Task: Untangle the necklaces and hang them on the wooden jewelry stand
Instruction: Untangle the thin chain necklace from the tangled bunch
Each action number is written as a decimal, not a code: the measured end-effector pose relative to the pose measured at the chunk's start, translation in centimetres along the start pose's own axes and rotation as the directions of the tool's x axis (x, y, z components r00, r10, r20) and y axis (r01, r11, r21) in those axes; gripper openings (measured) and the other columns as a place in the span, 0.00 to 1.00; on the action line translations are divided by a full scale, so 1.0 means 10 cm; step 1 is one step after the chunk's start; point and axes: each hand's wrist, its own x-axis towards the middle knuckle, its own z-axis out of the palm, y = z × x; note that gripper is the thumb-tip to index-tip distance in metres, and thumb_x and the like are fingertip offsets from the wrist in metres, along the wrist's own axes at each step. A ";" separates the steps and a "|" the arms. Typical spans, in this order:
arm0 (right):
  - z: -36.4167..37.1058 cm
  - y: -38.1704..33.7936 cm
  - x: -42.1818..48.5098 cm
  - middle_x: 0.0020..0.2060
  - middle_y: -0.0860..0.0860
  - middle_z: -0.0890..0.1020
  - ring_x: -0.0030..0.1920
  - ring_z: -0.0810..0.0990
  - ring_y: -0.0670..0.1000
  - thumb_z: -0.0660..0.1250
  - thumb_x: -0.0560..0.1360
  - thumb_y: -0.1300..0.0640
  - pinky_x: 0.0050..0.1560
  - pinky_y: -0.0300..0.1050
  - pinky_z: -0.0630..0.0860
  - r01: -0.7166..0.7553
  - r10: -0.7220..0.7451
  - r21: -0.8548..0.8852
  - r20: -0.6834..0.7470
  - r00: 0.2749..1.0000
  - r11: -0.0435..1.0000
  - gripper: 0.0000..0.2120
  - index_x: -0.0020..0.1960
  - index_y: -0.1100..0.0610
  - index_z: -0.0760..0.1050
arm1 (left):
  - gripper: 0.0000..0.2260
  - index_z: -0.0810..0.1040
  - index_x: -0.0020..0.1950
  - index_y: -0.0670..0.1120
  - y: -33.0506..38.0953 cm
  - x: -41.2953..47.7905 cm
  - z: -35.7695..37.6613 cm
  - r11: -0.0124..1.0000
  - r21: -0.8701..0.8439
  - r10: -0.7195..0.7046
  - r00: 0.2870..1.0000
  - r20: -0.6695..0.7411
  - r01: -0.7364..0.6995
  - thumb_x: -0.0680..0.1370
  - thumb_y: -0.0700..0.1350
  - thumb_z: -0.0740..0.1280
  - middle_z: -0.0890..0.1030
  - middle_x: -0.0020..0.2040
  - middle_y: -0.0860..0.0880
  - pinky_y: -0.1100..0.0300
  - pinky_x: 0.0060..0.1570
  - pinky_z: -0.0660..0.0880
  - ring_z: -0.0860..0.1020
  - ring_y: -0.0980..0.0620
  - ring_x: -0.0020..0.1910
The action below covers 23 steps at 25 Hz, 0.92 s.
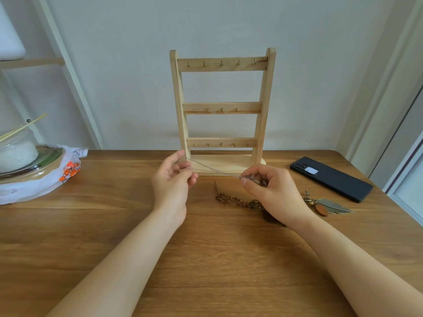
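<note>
A wooden jewelry stand [222, 65] with three hook rails stands at the back of the table; nothing hangs on its hooks. My left hand [174, 181] and my right hand [272, 191] stretch a thin silver chain [215, 170] between them just in front of the stand's base. The left fingers pinch one end, and the right thumb and fingers pinch the beaded end. A brown beaded necklace [235, 199] lies on the table below my right hand, partly hidden by the wrist. A feather pendant piece [332, 205] lies to the right.
A black phone [332, 179] lies at the right, near the table's edge. At the far left sits a covered food bowl [20, 154] on a plastic bag [68, 170], with thin wooden sticks on top. A wall stands right behind the stand.
</note>
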 end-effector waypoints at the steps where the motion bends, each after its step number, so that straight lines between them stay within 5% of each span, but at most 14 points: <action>1: 0.00 0.00 0.00 0.29 0.48 0.74 0.29 0.69 0.42 0.71 0.78 0.56 0.33 0.34 0.68 0.001 -0.001 0.001 0.001 1.000 1.000 0.02 0.48 0.53 0.82 | 0.18 0.81 0.64 0.47 0.00 0.01 0.00 0.999 -0.041 0.008 0.999 -0.053 -0.011 0.77 0.31 0.70 0.82 0.47 0.47 0.63 0.41 0.81 0.80 0.55 0.37; 4: 0.02 -0.01 0.01 0.30 0.48 0.75 0.30 0.70 0.41 0.71 0.78 0.56 0.34 0.35 0.70 0.001 0.000 -0.020 0.009 1.000 1.000 0.02 0.49 0.53 0.82 | 0.10 0.84 0.56 0.46 0.02 0.00 -0.01 0.989 -0.151 -0.021 0.994 -0.107 0.005 0.76 0.37 0.74 0.84 0.47 0.47 0.63 0.41 0.81 0.81 0.56 0.38; 8: 0.05 0.00 0.02 0.31 0.46 0.76 0.32 0.72 0.40 0.70 0.78 0.56 0.35 0.33 0.70 0.007 -0.007 -0.042 0.010 1.000 0.999 0.02 0.50 0.53 0.82 | 0.07 0.84 0.53 0.52 -0.03 0.00 -0.01 0.999 -0.055 -0.012 0.980 -0.201 0.001 0.76 0.44 0.75 0.83 0.46 0.52 0.66 0.33 0.78 0.77 0.58 0.37; 12: 0.02 0.06 0.02 0.31 0.45 0.75 0.31 0.71 0.40 0.70 0.78 0.57 0.35 0.32 0.70 0.005 -0.005 -0.070 -0.008 1.000 0.998 0.02 0.49 0.52 0.82 | 0.12 0.78 0.52 0.47 0.04 0.06 -0.05 0.993 -0.100 -0.082 0.959 -0.271 0.057 0.74 0.32 0.66 0.79 0.48 0.49 0.61 0.38 0.77 0.77 0.53 0.42; 15: -0.02 0.08 0.03 0.32 0.46 0.76 0.33 0.72 0.41 0.71 0.78 0.57 0.36 0.32 0.71 0.023 -0.026 -0.104 -0.024 0.999 0.994 0.02 0.50 0.52 0.82 | 0.11 0.76 0.46 0.49 0.12 0.09 -0.11 0.995 -0.097 0.005 0.964 -0.266 -0.031 0.72 0.34 0.62 0.77 0.46 0.51 0.62 0.41 0.72 0.76 0.53 0.45; 17: -0.01 0.06 0.02 0.33 0.47 0.77 0.33 0.73 0.42 0.72 0.77 0.58 0.36 0.32 0.71 0.049 -0.052 -0.129 -0.021 0.998 0.990 0.03 0.50 0.52 0.83 | 0.07 0.79 0.47 0.49 0.12 0.02 -0.07 0.971 0.089 0.229 0.968 -0.105 -0.221 0.76 0.37 0.66 0.79 0.44 0.53 0.63 0.41 0.72 0.77 0.57 0.43; 19: 0.01 0.04 0.01 0.33 0.47 0.79 0.33 0.75 0.44 0.72 0.76 0.58 0.36 0.34 0.72 0.081 -0.083 -0.160 -0.008 0.996 0.984 0.03 0.49 0.52 0.83 | 0.04 0.83 0.47 0.52 0.08 -0.06 -0.02 0.845 0.266 0.435 0.886 0.163 -0.464 0.77 0.43 0.70 0.82 0.44 0.58 0.59 0.45 0.74 0.79 0.55 0.47; 23: 0.02 0.02 -0.01 0.35 0.44 0.82 0.35 0.79 0.48 0.74 0.75 0.58 0.39 0.41 0.77 0.117 -0.120 -0.159 -0.010 0.993 0.980 0.05 0.50 0.51 0.85 | 0.05 0.86 0.51 0.52 0.00 -0.14 0.01 0.697 0.440 0.320 0.794 0.517 -0.567 0.77 0.44 0.73 0.85 0.46 0.59 0.71 0.48 0.74 0.82 0.59 0.48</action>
